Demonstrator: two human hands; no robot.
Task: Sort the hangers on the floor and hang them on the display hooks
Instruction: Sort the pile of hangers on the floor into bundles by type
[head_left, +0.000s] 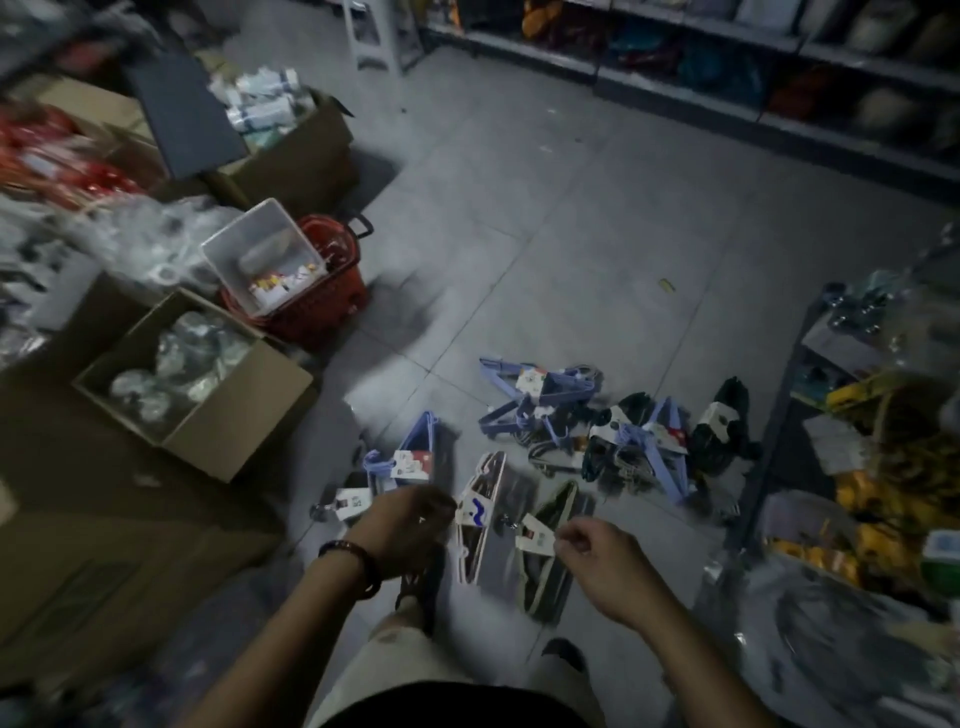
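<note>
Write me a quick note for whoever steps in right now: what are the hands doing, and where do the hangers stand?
Left hand: closed on the white hanger bundle.
Right hand: pinching the tag of the dark hanger bundle.
Blue hanger bundles and dark green ones lie on the floor ahead.
Done: rough colour grouping only.
Left: finish sorting; nothing seen hung yet.
</note>
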